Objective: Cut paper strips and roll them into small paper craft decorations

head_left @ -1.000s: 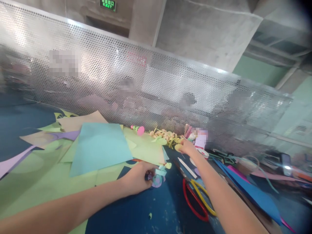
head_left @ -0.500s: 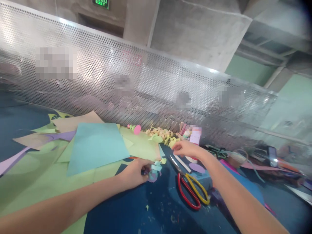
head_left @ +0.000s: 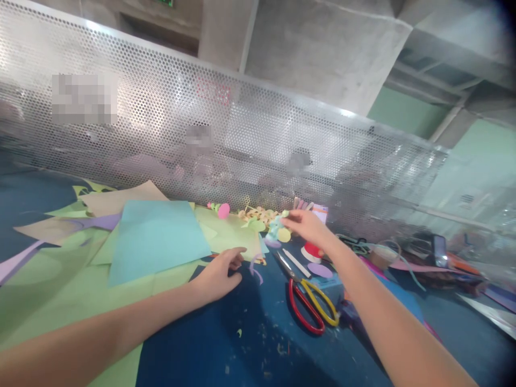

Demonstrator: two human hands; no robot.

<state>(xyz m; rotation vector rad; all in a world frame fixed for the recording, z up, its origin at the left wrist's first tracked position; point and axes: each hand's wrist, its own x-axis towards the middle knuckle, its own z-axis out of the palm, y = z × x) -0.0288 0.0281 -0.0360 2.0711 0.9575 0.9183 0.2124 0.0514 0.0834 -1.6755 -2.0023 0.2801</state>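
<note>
We are seeing the paper figure point(head_left: 274, 230) just right of the frame's centre; in the earlier frames the left hand point(head_left: 217, 277) is holding it lower down. We are now finding that hand empty, fingers loosely curled, near a curly purple strip point(head_left: 255, 270). The right hand point(head_left: 309, 228) is pinching the figure near its pale-green tip. The figure's long axis is running nearly vertical, tip pointing up and slightly right, rounded purple base below. We are noting a flat, matte blue sheet point(head_left: 159, 242) at centre left, metal scissors point(head_left: 293, 275) pointing toward upper left, and a perforated panel point(head_left: 242, 134) spanning behind.
</note>
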